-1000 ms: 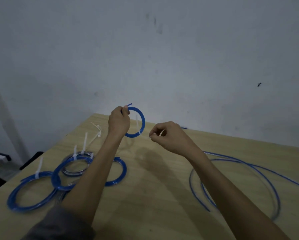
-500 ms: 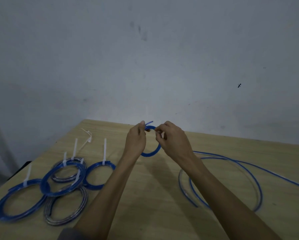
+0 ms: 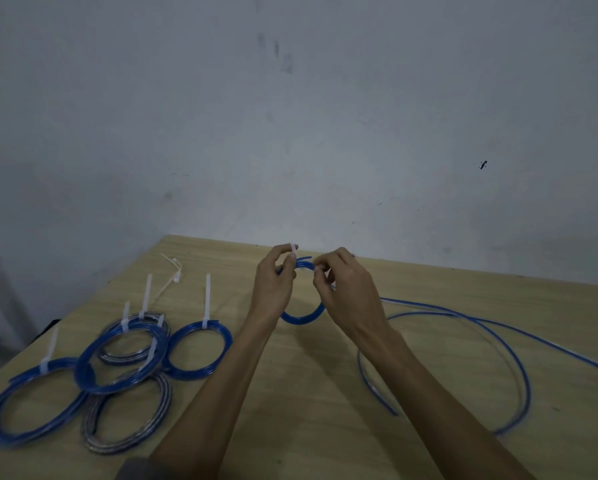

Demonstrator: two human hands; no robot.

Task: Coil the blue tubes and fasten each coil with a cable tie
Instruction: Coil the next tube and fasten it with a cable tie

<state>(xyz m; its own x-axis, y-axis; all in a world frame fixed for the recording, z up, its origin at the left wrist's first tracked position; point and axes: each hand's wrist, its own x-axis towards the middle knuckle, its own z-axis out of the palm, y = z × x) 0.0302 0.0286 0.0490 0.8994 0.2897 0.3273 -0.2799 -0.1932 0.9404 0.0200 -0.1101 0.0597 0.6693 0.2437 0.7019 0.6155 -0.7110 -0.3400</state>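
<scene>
Single head view, forward and down onto table [image 3: 429, 427], close.

Light wooden desk [image 3: 325, 393], grey scuffed wall [image 3: 290, 133] behind, small dark mark [image 3: 483, 164] on wall at right

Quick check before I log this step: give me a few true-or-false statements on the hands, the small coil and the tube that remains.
1. Both hands, left and right, hold the small blue coil. True.
2. The tied coils lie on the right side of the table. False: on the left.
3. A loose blue tube lies uncoiled at right. True.
4. The small coil lies flat on the table. False: it is held up by the hands.
5. Spare cable ties lie near the far left edge. True.
</scene>
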